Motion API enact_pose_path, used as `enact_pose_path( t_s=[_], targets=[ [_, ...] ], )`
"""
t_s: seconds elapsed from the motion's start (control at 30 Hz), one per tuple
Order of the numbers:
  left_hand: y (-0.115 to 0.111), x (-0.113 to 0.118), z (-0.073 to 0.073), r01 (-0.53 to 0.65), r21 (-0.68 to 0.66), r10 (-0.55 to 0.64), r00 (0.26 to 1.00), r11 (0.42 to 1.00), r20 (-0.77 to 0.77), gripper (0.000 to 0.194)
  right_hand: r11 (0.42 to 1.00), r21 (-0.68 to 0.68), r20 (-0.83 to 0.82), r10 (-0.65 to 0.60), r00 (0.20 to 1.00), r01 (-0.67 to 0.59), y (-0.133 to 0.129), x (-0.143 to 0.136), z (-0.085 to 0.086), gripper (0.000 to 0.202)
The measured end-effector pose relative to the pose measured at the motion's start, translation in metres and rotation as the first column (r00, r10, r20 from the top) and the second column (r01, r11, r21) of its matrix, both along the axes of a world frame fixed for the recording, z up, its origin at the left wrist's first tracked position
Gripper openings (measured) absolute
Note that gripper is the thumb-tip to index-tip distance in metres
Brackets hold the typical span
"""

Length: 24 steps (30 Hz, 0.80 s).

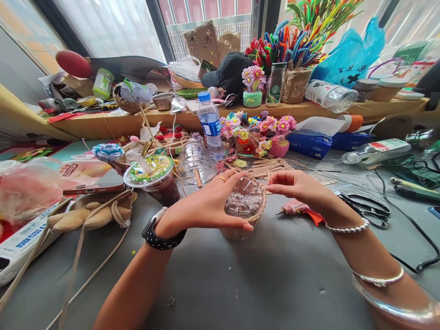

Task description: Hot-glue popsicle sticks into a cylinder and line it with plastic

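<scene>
A clear plastic bottle base with braided twine round its rim stands upright on the grey table. My left hand is wrapped round its left side, thumb at the near edge and fingers at the far edge. At the right of the rim, my right hand is closed in a pinch on a thin strand of the twine. Right of the bottle base lies a glue gun wrapped in pink, its metal tip toward the base.
Black scissors and a cable lie right. A lidded drink cup, a clear bottle piece and a water bottle stand left and behind. Wooden sticks and pipe-cleaner flowers lie beyond.
</scene>
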<state>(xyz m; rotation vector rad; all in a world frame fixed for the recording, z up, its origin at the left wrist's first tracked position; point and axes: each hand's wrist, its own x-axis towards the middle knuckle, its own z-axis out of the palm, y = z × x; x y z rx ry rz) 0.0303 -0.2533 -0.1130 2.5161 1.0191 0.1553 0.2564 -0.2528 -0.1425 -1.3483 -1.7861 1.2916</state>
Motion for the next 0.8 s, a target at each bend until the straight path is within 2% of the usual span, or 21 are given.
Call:
enact_pose_path(
  t_s=[0.2,0.37,0.5,0.67,0.8],
  targets=[
    [-0.001,0.000,-0.002,-0.019,0.015,0.019,1.000,1.000,0.001,0.090,0.999,-0.041,-0.020,0.001,1.000,-0.001,-0.001,0.000,-0.002,0.026],
    [0.009,-0.005,0.000,0.082,0.000,-0.082,0.996,0.997,0.022,0.087,0.997,-0.035,-0.025,0.063,0.998,-0.064,-0.003,0.000,0.005,0.022],
    [0.009,-0.006,0.005,0.119,0.003,-0.119,0.993,0.993,0.026,0.086,0.998,-0.045,0.043,0.052,0.998,-0.050,-0.004,0.000,0.011,0.021],
    [0.001,0.009,0.001,0.030,0.167,-0.055,0.988,0.985,0.143,0.065,0.998,-0.018,0.044,0.063,0.997,-0.063,-0.004,0.001,0.009,0.022],
    [-0.001,0.020,-0.011,-0.045,0.240,0.016,0.993,0.970,0.121,0.064,0.996,-0.011,0.024,0.091,0.996,-0.091,-0.002,0.003,0.005,0.024]
  ],
)
